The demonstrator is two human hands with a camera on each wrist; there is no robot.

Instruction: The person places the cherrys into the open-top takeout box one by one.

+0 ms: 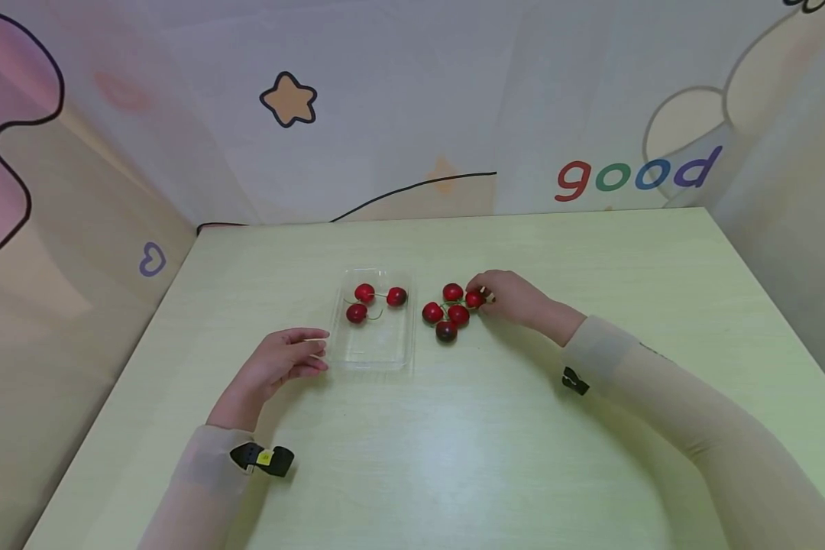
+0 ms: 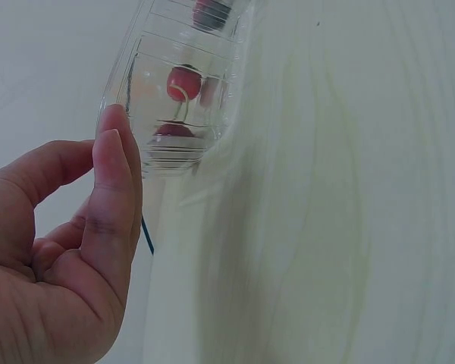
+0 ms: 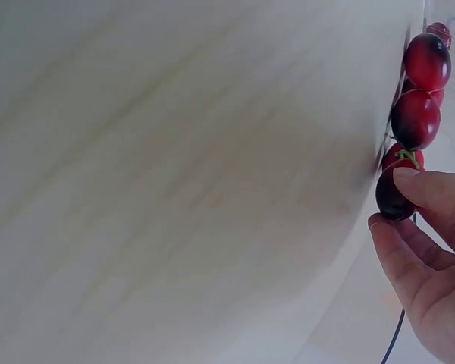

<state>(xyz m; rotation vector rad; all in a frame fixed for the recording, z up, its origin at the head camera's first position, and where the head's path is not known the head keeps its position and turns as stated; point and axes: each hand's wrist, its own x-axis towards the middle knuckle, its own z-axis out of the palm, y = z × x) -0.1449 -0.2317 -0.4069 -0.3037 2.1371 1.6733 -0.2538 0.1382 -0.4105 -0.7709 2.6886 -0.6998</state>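
A clear plastic tray (image 1: 371,350) lies on the table with three red cherries in its far half, among them a cherry (image 1: 357,313) with a thin green stem. At the tray's left side is my left hand (image 1: 278,365), its fingers stretched toward the wall and holding nothing. In the left wrist view the fingertips (image 2: 112,140) are right at the tray's rim. To the right of the tray sits a small group of dark red cherries (image 1: 457,315). My right hand (image 1: 512,299) pinches the rightmost cherry (image 3: 394,193) of that group between thumb and fingers.
The pale wood-grain table (image 1: 454,451) meets a printed cloth backdrop (image 1: 399,114) at its far edge. Black straps with small clips (image 1: 264,458) sit at both wrists. Nearest the front of the loose group is a darker cherry (image 1: 446,331).
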